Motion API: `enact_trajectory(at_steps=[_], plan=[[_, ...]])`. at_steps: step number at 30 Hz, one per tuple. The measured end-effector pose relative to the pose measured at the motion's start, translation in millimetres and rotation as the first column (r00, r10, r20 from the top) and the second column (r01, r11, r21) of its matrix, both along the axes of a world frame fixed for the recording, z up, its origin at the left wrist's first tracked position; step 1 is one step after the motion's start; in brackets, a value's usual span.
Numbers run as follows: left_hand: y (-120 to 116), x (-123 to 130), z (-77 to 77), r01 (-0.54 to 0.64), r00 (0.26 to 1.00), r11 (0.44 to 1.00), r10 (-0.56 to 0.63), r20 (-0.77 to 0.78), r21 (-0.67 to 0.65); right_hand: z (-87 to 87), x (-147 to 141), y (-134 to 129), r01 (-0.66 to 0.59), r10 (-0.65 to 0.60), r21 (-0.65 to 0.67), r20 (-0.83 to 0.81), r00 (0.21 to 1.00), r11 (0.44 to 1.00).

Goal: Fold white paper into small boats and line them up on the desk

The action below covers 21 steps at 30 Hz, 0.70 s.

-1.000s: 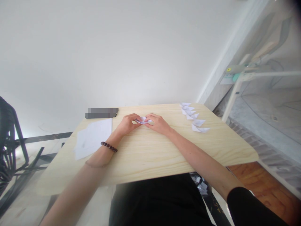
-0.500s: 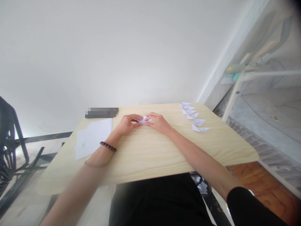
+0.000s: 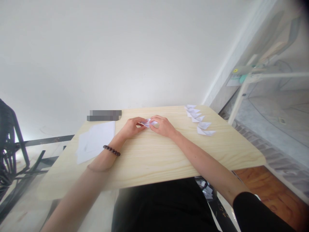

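A small piece of folded white paper (image 3: 148,122) is held between my two hands, just above the middle of the table. My left hand (image 3: 132,127) pinches its left side between thumb and fingers. On the other side, my right hand (image 3: 163,125) grips it, thumb in front and fingers behind. The fingertips cover part of the folds. Several folded paper boats (image 3: 198,119) stand in a slanting row to the right of my right hand. Left of my left hand lie loose sheets of white paper (image 3: 96,140), overlapping one another.
The pale wooden table (image 3: 149,161) meets a white wall (image 3: 145,58) at its back edge. A dark blurred-out object (image 3: 104,115) lies at the back left corner. Black chair parts (image 3: 14,141) stand at left, a white metal frame (image 3: 241,93) at right.
My right fingertips have shifted slightly on the folded paper, and its folds look a little different. My left hand has barely moved. The boats and sheets stay put.
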<state>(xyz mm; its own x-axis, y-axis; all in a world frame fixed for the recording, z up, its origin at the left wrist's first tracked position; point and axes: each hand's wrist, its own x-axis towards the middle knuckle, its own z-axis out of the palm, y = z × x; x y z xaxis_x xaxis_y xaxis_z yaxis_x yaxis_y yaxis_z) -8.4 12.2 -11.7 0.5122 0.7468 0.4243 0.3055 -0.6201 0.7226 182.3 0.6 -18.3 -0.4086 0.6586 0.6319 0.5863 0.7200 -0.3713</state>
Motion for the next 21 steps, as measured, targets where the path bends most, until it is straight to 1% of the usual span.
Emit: enact_trajectory(at_steps=[2, 5, 12, 17, 21], plan=[[-0.8, 0.4, -0.2, -0.004, 1.000, 1.000, 0.005, 0.007, -0.019, -0.8, -0.6, 0.3, 0.012, -0.012, 0.001, 0.004, 1.000, 1.000], [-0.1, -0.6, -1.4, -0.012, 1.000, 1.000, 0.012, -0.001, -0.003, -1.8, -2.1, -0.1, 0.048, -0.048, -0.001, 0.010, 0.999, 0.999], [1.4, -0.8, -2.2, -0.009, 0.993, 0.985, 0.029, -0.112, 0.169, -4.1, -5.5, -0.3, 0.157, -0.156, -0.018, 0.035, 0.987, 0.987], [0.4, 0.0, -0.1, -0.008, 0.991, 0.980, 0.034, -0.129, 0.197, -5.3, -5.1, 1.3, 0.141, -0.140, -0.022, 0.021, 0.990, 0.990], [-0.7, 0.7, 2.1, -0.016, 0.988, 0.970, 0.052, -0.143, 0.243, -5.4, -4.9, 1.7, 0.134, -0.134, -0.036, 0.010, 0.991, 0.990]])
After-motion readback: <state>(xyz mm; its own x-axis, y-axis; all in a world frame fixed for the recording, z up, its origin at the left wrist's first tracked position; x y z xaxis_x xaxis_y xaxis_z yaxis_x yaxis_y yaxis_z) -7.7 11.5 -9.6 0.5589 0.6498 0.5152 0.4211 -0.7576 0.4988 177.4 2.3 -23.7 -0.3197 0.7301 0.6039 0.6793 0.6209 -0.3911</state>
